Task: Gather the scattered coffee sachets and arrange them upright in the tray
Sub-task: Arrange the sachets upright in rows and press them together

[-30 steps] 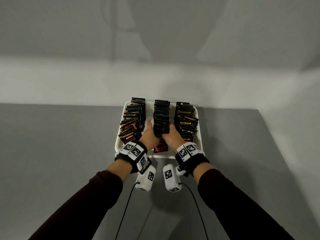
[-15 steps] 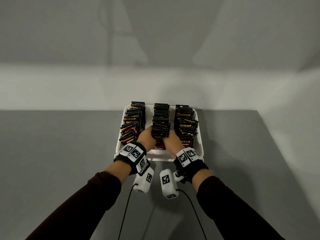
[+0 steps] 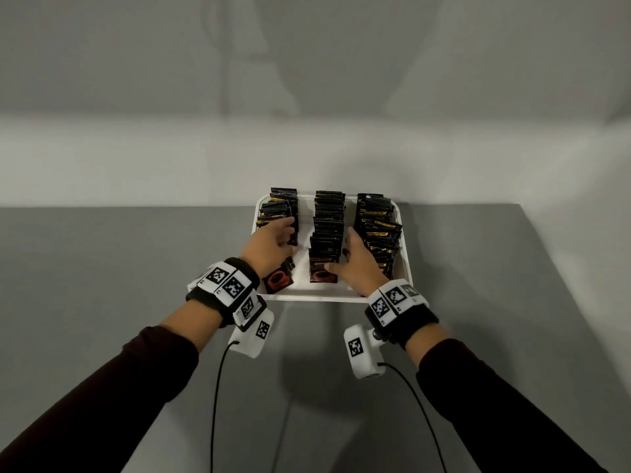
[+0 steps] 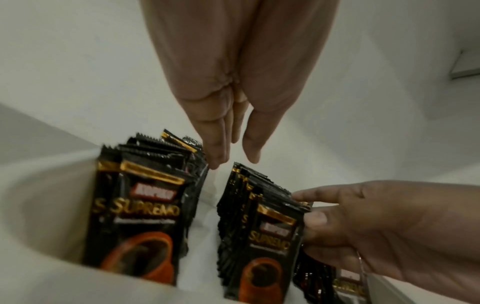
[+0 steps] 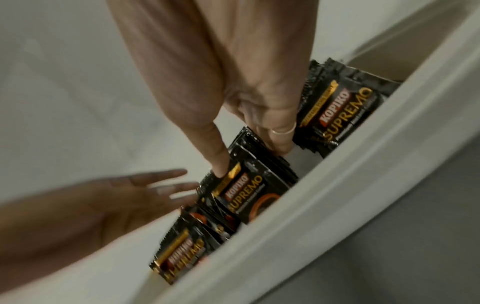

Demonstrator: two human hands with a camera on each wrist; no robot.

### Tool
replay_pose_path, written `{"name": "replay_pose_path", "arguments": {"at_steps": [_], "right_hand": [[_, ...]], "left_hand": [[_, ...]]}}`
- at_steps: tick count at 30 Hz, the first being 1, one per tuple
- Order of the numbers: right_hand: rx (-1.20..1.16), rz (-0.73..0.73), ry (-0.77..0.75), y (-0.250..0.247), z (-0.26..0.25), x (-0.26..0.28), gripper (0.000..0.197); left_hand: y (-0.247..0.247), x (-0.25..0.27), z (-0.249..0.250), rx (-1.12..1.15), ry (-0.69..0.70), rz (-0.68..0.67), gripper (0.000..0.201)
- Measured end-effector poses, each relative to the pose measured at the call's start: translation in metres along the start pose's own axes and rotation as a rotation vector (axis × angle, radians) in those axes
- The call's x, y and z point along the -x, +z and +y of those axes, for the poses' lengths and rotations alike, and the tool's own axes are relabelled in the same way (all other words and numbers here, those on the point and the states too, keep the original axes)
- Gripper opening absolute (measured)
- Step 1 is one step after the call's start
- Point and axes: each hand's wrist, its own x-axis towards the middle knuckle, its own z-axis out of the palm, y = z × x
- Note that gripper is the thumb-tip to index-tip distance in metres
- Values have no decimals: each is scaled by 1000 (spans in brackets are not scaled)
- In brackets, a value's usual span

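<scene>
A grey table (image 3: 102,302) is seen bearing a white tray (image 3: 404,268) at its far edge, in which black coffee sachets are stood upright in three rows: a left row (image 3: 280,209), a middle row (image 3: 327,230) and a right row (image 3: 379,230). "KOPIKO SUPREMO" is printed in gold and red on the near sachets, above an orange cup. The left hand (image 3: 269,247) is held over the left row with fingers straight and spread, gripping nothing. The right hand (image 3: 358,264) is laid between the middle and right rows, thumb pressed on the nearest middle sachet, fingers extended.
</scene>
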Motion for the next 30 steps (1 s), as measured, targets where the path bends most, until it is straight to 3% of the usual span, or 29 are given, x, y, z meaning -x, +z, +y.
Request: {"name": "replay_pose_path", "arguments": {"at_steps": [3,5,7,10,12,16,22,30], "right_hand": [[157,114,-110,8,-5,-1,96],[188,167,-157,11,-6,-5,96],[184,203,-170,12,-5,-9,91],[159,226,-138,11,-3,-13,84],[144,232,-131,11,-1,-15,84],[169,263,-220,8,2,-12,73],[258,256,-244,5,4,-10,22],[200,284,-154,8,3,-14,16]], "left_hand": [[-16,6,-2,-50,48,77,42],[-29,11,-8,-241,89,174,24],[-39,17,-16,-492,80,181,15],[-37,21,-30,-807,17,92,40],[-30,20,-36,-901,25,98,53],[-22,12,-40,-863,66,157,59],[-24,1,-36,-721,153,122,31],[-27,-4,-41,-720,187,118,31]]}}
